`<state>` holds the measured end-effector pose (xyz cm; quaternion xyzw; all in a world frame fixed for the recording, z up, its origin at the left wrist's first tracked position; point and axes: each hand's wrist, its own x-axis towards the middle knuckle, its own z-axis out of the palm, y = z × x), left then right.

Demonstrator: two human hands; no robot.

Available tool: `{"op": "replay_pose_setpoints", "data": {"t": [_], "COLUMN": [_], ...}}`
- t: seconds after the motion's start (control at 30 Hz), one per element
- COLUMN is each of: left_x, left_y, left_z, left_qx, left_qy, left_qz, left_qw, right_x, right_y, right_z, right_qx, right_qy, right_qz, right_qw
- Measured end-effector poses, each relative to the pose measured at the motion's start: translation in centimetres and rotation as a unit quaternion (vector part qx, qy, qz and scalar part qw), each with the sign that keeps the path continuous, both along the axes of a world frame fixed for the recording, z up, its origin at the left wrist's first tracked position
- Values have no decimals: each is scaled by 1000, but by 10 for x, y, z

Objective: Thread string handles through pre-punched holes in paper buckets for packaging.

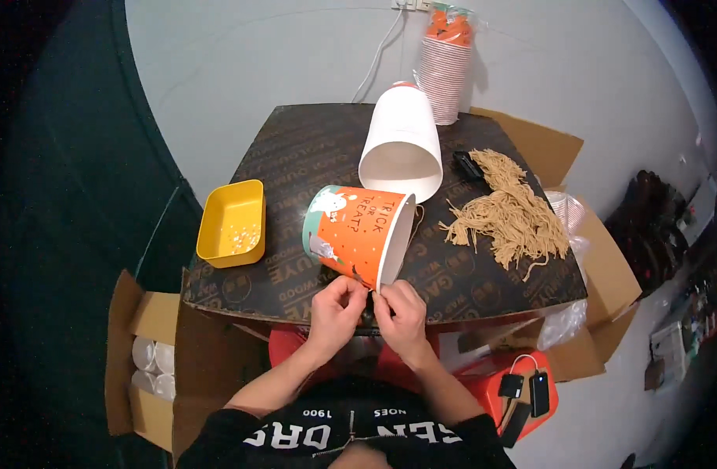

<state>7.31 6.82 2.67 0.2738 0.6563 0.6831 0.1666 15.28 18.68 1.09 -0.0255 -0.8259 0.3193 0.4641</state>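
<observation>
An orange and green paper bucket with white cartoon figures lies on its side near the table's front edge, its mouth facing right. At its near rim, my left hand is closed in a pinch against the printed side. My right hand pinches right beside it, at the edge of the mouth. The fingertips of both almost meet, and whatever small thing is between them is hidden. A thin tan cord hangs at the far side of the bucket's mouth.
White paper buckets lie behind, mouth toward me. A wrapped bucket stack stands by the wall. Tan cords lie heaped at right by a black object. A yellow bin holds white bits. Cardboard boxes flank the table; phones lie on a red stool.
</observation>
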Motion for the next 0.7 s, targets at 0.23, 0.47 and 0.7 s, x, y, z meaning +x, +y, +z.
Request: {"op": "replay_pose_setpoints", "data": {"t": [0.23,0.47,0.7], "left_x": [5,6,-16], "left_y": [-4,-17,-15], "left_z": [3,1,18], "left_qx": [47,-16,-104], "left_qy": [67,38,-23], "left_qz": [13,-37,-11], "left_qw": [997,998,994], "right_x": [4,3,3], "right_y": [-1,1,1], "right_z": [3,-2,-3], "right_qx": [-96,-47,-25], "right_qy": [-53,-43,-42], "right_qz": [-25,-27,-35], "right_qw": [994,998,998]}}
